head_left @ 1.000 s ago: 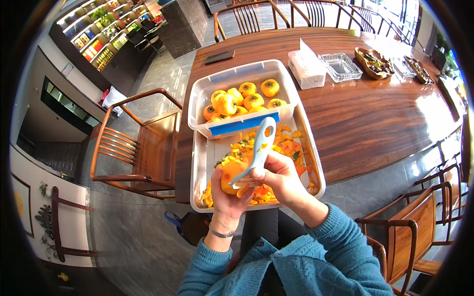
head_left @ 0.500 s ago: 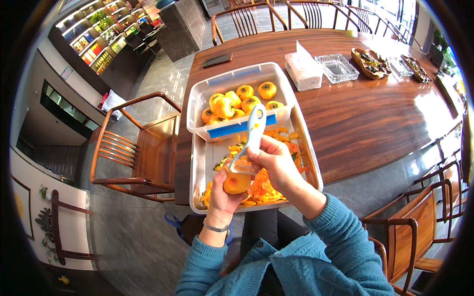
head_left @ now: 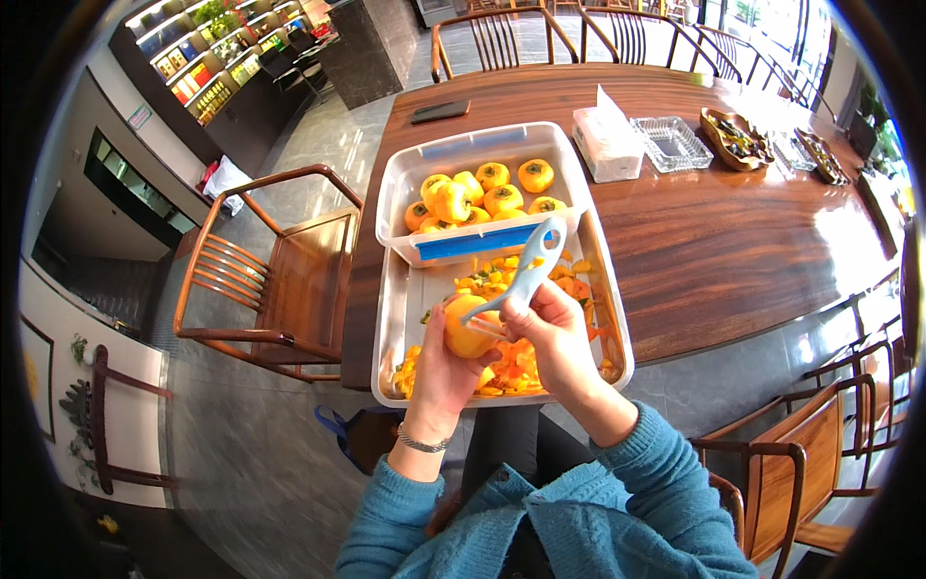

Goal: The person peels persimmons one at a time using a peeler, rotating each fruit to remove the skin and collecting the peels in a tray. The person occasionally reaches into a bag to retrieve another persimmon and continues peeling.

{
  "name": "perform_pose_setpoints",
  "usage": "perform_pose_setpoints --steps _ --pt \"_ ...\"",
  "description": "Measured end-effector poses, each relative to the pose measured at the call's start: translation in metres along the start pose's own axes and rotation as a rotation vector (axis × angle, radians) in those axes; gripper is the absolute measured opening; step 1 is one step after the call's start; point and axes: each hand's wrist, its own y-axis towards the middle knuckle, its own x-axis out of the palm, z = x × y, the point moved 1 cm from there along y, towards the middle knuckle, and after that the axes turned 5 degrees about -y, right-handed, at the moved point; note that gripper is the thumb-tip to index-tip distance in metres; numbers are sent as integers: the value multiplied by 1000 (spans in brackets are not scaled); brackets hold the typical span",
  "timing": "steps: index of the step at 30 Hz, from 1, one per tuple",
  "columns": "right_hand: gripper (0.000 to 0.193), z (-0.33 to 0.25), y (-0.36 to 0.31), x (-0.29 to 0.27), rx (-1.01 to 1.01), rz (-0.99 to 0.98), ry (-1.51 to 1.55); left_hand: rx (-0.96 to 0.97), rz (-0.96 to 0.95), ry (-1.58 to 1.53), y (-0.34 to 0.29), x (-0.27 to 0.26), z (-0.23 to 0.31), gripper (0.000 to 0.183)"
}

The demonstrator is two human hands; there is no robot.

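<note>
My left hand (head_left: 439, 372) is closed round an orange persimmon (head_left: 463, 333), holding it over a metal tray (head_left: 395, 318). Pinched in my right hand (head_left: 555, 333) is a light blue peeler (head_left: 533, 265), its handle tilted up and away and its blade end against the persimmon. Orange peelings (head_left: 511, 372) lie scattered across the tray below both hands. A clear plastic bin (head_left: 391, 207) with a blue strip rests over the tray's far part and holds several whole persimmons (head_left: 492, 176).
On the wooden table (head_left: 694, 251) stand a tissue box (head_left: 608, 145), a clear glass dish (head_left: 672, 143) and a wooden bowl (head_left: 738, 138). A phone (head_left: 441, 112) lies at the far left. Wooden chairs (head_left: 289, 261) surround the table, and a dark bag (head_left: 371, 434) sits on the floor.
The persimmon has been raised and turned in my left hand. My right hand has shifted the peeler slightly right, tilting its handle further right. The whole view has shifted a little.
</note>
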Motion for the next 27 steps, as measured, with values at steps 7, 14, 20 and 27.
perform_pose_setpoints --steps 7,14,20,27 --pt "24 -1 -5 14 22 -35 -20 -3 90 11 -7 4 -6 45" --pt "20 3 8 0 -1 60 -104 109 122 51 -15 12 -9 38" --pt "13 7 34 -32 -24 206 -251 119 -118 170 -16 5 5 39" --pt "16 -1 21 -35 -104 122 -624 447 -233 723 -12 5 14 45"
